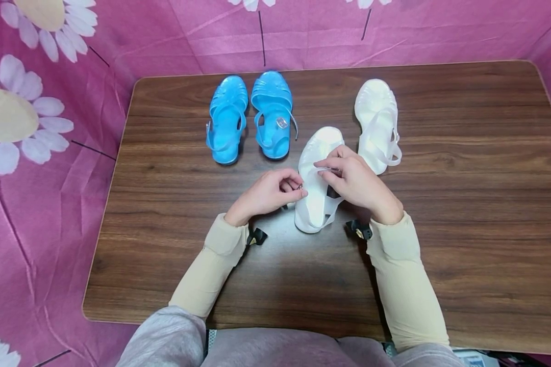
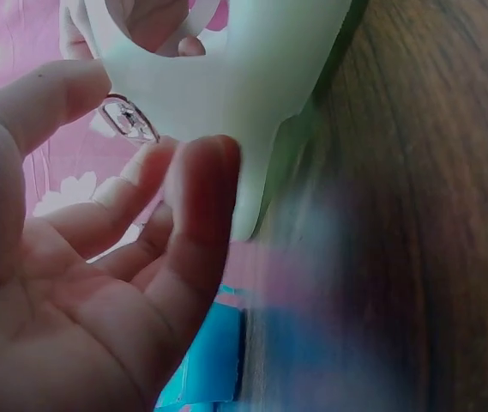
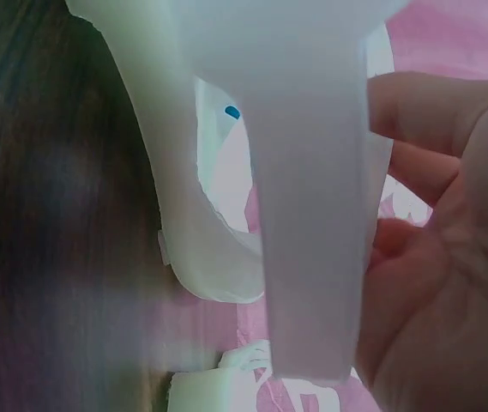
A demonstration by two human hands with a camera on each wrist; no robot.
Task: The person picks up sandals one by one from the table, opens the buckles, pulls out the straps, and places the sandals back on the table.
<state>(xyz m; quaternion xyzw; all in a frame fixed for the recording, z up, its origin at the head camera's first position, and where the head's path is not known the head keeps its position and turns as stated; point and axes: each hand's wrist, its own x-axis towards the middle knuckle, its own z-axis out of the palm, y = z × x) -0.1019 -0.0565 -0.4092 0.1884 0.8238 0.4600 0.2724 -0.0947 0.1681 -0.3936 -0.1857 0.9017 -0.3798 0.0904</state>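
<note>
A white sandal lies sole down between the two hands, toe pointing away. My left hand is at its left edge. In the left wrist view, the thumb and a fingertip hold a small metal buckle at the sandal's side. From the right, my right hand reaches over the sandal and pinches its thin, translucent strap. In the right wrist view a pale strap runs in front of the fingers and covers part of them.
A second white sandal lies behind on the right, its strap looped out. To the left rear sit a blue sandal and another blue sandal. All are on a brown wooden table backed by pink flowered cloth.
</note>
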